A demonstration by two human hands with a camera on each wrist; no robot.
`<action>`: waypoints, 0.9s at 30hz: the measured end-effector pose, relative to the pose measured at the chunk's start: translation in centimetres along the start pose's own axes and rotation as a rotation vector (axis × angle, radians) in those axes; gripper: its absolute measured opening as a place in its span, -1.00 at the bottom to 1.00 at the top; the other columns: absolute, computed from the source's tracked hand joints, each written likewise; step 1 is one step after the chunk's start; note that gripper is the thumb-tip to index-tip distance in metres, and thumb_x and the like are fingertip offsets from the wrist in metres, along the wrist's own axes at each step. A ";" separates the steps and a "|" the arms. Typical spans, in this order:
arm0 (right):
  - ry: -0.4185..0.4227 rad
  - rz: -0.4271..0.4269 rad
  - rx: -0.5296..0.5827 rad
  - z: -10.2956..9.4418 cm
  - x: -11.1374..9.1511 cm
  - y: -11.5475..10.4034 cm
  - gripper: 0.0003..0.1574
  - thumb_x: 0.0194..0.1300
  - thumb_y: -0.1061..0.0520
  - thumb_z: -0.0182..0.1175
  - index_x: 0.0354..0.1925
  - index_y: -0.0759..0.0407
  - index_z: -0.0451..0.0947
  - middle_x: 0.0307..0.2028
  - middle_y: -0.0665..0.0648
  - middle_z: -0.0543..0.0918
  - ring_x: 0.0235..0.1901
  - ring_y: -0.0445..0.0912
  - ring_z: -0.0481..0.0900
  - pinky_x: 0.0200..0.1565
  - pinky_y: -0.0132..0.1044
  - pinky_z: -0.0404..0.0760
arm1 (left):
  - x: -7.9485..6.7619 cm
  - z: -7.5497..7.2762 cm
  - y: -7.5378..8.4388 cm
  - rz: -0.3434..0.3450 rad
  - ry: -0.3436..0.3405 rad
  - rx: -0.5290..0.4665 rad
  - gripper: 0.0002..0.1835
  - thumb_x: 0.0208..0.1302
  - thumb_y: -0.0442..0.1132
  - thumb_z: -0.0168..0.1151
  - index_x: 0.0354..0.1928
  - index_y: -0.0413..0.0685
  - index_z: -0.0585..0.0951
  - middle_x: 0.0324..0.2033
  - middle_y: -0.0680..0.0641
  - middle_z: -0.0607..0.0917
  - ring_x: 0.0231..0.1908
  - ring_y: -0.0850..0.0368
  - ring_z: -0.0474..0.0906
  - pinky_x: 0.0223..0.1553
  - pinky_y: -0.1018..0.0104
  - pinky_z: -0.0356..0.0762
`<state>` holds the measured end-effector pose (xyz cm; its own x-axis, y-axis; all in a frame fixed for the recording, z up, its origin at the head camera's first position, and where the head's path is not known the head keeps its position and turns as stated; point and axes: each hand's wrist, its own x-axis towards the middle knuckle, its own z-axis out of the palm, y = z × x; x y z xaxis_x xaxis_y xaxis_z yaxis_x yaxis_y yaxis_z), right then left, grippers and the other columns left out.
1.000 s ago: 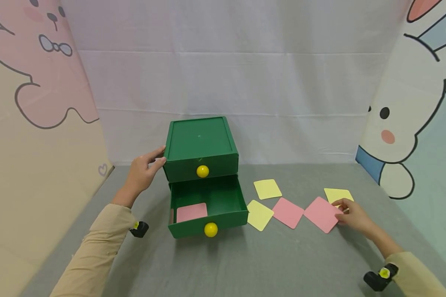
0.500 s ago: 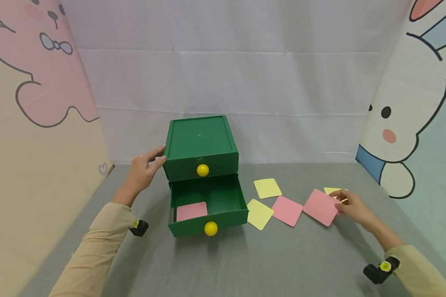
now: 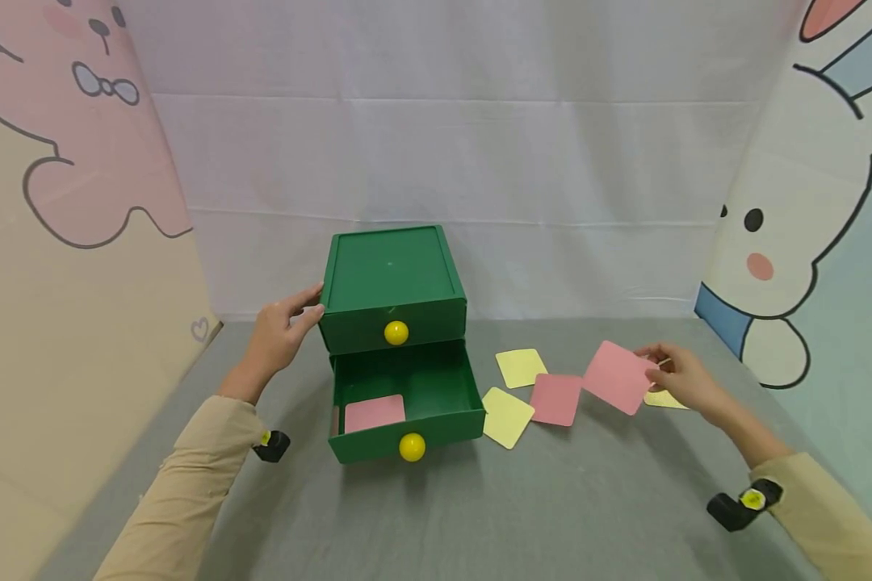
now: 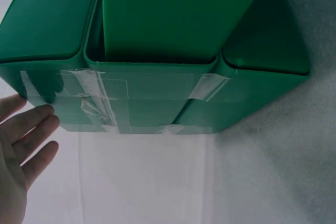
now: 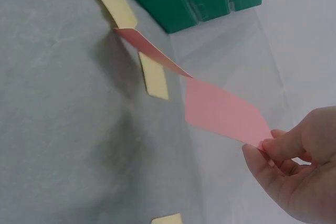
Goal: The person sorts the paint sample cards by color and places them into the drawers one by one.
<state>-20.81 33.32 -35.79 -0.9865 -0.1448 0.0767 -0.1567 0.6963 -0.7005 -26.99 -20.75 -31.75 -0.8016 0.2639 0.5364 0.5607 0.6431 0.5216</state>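
My right hand pinches a pink square card by its corner, raised above the table. Corner to corner with it, a second pink card hangs tilted, its shadow below it in the right wrist view. My left hand rests its fingertips against the left side of a green drawer cabinet, fingers fairly straight. The cabinet's upper drawer is closed, with a yellow knob. Below it, a pulled-out drawer contains a pink card at its front left.
Yellow cards lie on the grey table: one behind, one beside the drawer, and one partly behind the right hand. A white cloth hangs behind. Clear tape runs along the cabinet's side.
My right hand has lifted the pink card up and slightly left off the table. The second pink card has risen and tilted with it. The left hand stays at the cabinet.
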 end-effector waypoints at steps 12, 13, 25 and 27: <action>-0.010 -0.089 -0.012 -0.8 1.3 -5.2 -0.62 0.32 0.33 -0.05 0.09 0.45 0.31 -0.17 0.29 0.44 -0.30 -0.06 0.49 -0.33 -0.38 0.59 | 0.1 0.2 -0.1 0.023 0.016 -0.001 -0.55 0.33 -0.22 -0.02 0.22 -0.23 0.38 -0.06 -0.34 0.57 -0.04 -0.24 0.48 -0.05 -0.18 0.37; -0.017 -0.092 -0.008 -0.8 1.4 -5.7 -0.62 0.33 0.32 -0.05 0.09 0.44 0.31 -0.15 0.30 0.44 -0.28 -0.04 0.50 -0.32 -0.36 0.60 | 0.1 0.2 -0.1 0.024 0.017 0.001 -0.55 0.33 -0.21 -0.02 0.22 -0.23 0.38 -0.06 -0.34 0.57 -0.04 -0.24 0.48 -0.05 -0.18 0.37; -0.063 -0.227 0.092 1.0 3.4 -12.6 -0.67 0.30 0.36 -0.02 0.04 0.37 0.38 -0.02 0.27 0.47 -0.27 -0.03 0.51 -0.26 -0.32 0.60 | 0.0 0.0 0.0 0.000 -0.010 0.010 -0.53 0.36 -0.16 -0.04 0.25 -0.21 0.35 -0.01 -0.33 0.55 0.00 -0.24 0.45 -0.02 -0.18 0.36; -0.091 -0.263 0.135 1.8 3.9 -13.4 -0.67 0.28 0.39 -0.02 0.03 0.38 0.39 -0.04 0.28 0.48 -0.29 -0.03 0.52 -0.25 -0.26 0.60 | 0.0 0.0 0.0 -0.002 -0.007 0.009 -0.53 0.35 -0.17 -0.03 0.24 -0.21 0.36 -0.02 -0.33 0.55 0.00 -0.23 0.45 -0.02 -0.18 0.36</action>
<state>-22.51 22.12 -27.36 -0.9036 -0.3743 0.2085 -0.3924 0.5276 -0.7534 -27.00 -20.74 -31.78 -0.8041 0.2675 0.5308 0.5574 0.6498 0.5169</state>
